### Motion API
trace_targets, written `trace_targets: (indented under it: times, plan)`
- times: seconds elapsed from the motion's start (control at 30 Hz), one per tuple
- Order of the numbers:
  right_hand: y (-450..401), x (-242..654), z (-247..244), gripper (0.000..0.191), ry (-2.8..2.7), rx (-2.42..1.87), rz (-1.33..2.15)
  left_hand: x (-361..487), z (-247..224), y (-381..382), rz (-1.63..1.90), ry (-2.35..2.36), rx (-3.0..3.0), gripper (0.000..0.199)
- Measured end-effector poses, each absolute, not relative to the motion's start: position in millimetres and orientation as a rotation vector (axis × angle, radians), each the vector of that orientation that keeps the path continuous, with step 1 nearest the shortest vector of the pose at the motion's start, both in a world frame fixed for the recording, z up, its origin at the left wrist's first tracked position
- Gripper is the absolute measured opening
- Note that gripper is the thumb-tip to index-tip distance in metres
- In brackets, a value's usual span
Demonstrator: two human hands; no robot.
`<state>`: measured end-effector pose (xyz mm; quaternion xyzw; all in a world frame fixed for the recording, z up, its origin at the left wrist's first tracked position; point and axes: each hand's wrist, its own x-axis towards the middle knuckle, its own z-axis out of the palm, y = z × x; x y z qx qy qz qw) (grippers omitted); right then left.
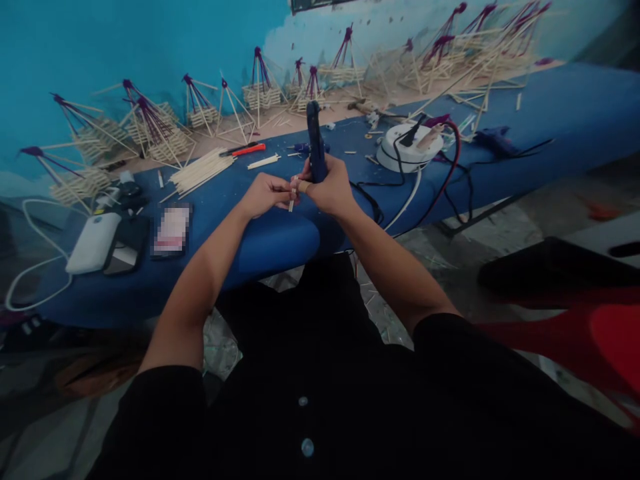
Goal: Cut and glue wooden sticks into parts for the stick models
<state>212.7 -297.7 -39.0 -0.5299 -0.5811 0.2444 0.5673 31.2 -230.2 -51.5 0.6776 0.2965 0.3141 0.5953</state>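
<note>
My left hand [266, 193] is closed in a pinch on a short pale wooden stick [291, 205] just above the front edge of the blue table. Against its fingertips, my right hand [331, 188] is closed around a long, narrow dark blue tool [315, 137] that stands upright out of its grip; its exact kind is not clear. The fingers of both hands meet, hiding the tool's lower end and most of the small stick. Behind the left hand lie a bundle of thin wooden sticks [203, 172] and an orange-and-black utility knife [249, 149].
Several stick structures with purple tips [260, 93] line the wall. A round white power hub [407, 150] with tangled cables stands to the right, near a dark blue object [495, 141]. On the left are a white power bank [93, 243] and a phone [171, 230]. A red chair [590, 340] is at lower right.
</note>
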Motion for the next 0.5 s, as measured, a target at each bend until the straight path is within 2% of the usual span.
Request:
trace_targets:
  times: [0.17,0.37,0.5]
  plan:
    - [-297,208,-40,0.026,-1.402,-1.258,0.575,31,-54,-231,0.875,0.688,1.58,0.015]
    - [-305,218,-23,0.029,-1.566,-1.214,0.636,29,-54,-227,0.803,0.681,1.526,0.016]
    - [-310,250,0,0.033,-1.868,-1.312,0.405,29,-53,-225,0.78,0.679,1.512,0.022]
